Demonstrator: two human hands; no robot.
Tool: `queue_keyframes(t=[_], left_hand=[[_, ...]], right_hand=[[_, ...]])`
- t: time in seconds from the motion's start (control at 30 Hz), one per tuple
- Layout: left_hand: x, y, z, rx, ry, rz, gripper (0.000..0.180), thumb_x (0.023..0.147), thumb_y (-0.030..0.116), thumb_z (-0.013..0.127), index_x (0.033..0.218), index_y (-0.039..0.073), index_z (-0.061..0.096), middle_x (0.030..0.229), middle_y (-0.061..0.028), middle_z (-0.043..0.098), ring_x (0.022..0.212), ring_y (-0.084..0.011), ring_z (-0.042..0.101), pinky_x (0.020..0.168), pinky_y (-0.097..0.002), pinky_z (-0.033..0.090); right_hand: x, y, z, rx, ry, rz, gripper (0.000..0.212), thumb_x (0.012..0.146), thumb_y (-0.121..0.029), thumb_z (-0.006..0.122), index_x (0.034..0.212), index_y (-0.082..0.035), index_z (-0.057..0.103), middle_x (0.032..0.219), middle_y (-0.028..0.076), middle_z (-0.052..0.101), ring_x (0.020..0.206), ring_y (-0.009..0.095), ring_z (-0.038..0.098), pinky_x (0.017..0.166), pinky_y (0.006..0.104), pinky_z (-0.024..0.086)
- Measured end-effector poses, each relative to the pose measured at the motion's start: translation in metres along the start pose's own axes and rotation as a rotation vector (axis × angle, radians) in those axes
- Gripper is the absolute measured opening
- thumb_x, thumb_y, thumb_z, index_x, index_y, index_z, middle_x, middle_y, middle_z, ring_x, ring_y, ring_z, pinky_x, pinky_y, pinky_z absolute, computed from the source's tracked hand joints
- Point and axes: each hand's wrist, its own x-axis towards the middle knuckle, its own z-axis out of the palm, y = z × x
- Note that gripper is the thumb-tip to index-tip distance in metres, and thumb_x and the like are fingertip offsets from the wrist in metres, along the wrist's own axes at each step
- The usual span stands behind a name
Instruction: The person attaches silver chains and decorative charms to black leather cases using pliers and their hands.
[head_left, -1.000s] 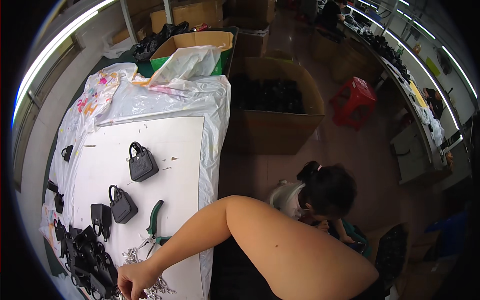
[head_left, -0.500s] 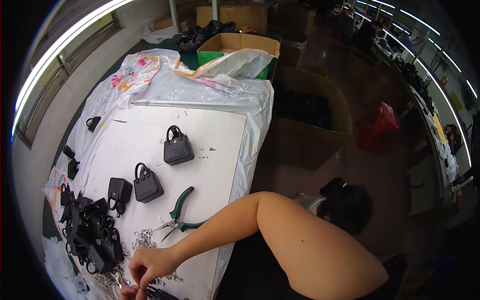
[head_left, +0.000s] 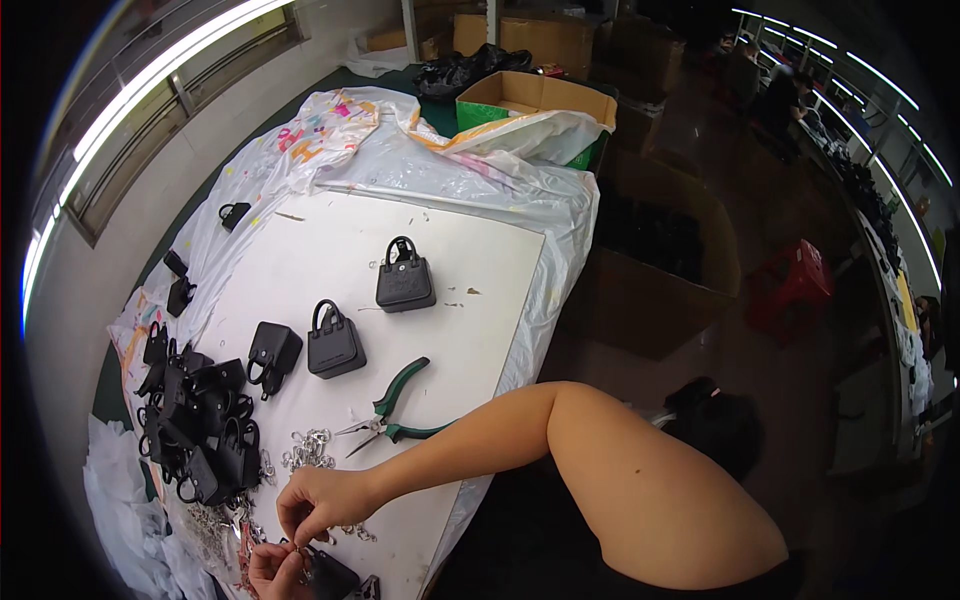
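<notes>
My left hand [head_left: 277,572] and my right hand [head_left: 322,500] meet at the table's near edge, thumbs and fingertips pinched together. Close against the left fingers is a black mini handbag [head_left: 332,577], partly cut off by the lower edge, which the left hand appears to hold. Whatever tiny part the right fingertips pinch is too small to make out. Just beyond the right hand lies a heap of silvery metal clasps [head_left: 308,449]. Pliers with green handles [head_left: 402,388] rest with their jaws apart beside that heap.
A pile of black mini handbags [head_left: 205,420] lies to the left. Three more, including an upright one [head_left: 405,280], stand on the white board [head_left: 480,300]. Plastic sheeting [head_left: 480,205] and an open carton [head_left: 535,95] are farther back. A red stool [head_left: 795,290] and a person [head_left: 710,425] are to the right.
The whole view has shifted, so the table's things appear farther right and slightly higher. My hands stay pinched together, and more of the mini handbag beside them shows.
</notes>
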Motion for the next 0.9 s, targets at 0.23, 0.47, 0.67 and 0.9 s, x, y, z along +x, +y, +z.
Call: queue_keyframes(t=[0.23,0.47,0.67,0.9], left_hand=[[-0.003,0.016,0.041,-0.291,0.052,-0.125,0.016,0.080,-0.008,0.067,0.093,-0.001,0.059,0.094,-0.0146,0.069,0.086,-0.0225,0.069,0.079,-0.0321,0.055],[-0.024,0.024,0.037,-0.263,0.024,-0.064,0.017,0.082,-0.008,0.069,0.098,-0.005,0.064,0.099,-0.0164,0.070,0.092,-0.0204,0.070,0.086,-0.0324,0.057],[-0.029,0.023,0.044,-0.168,-0.001,0.007,0.017,0.082,-0.007,0.071,0.098,-0.005,0.065,0.097,-0.0161,0.071,0.092,-0.0188,0.070,0.084,-0.0302,0.058],[-0.033,0.033,0.053,0.069,0.055,0.104,0.022,0.078,-0.013,0.072,0.098,-0.007,0.065,0.100,-0.0178,0.071,0.097,-0.0214,0.070,0.086,-0.0310,0.060]], right_hand=[[-0.005,-0.016,-0.016,0.114,0.093,0.220,0.011,0.088,-0.004,0.070,0.096,0.001,0.066,0.089,0.007,0.069,0.074,0.011,0.065,0.067,0.0243,0.053],[-0.007,-0.034,0.008,0.115,0.068,0.228,0.009,0.087,-0.002,0.072,0.094,0.001,0.068,0.088,0.007,0.069,0.076,0.010,0.065,0.068,0.0223,0.053],[-0.014,-0.037,0.005,-0.005,0.031,0.220,0.007,0.085,0.002,0.072,0.091,0.001,0.069,0.088,0.005,0.068,0.080,0.009,0.065,0.071,0.0218,0.053],[-0.013,-0.036,0.001,-0.114,-0.011,0.173,0.008,0.084,0.002,0.072,0.091,0.000,0.069,0.086,0.004,0.067,0.079,0.008,0.063,0.069,0.0212,0.052]])
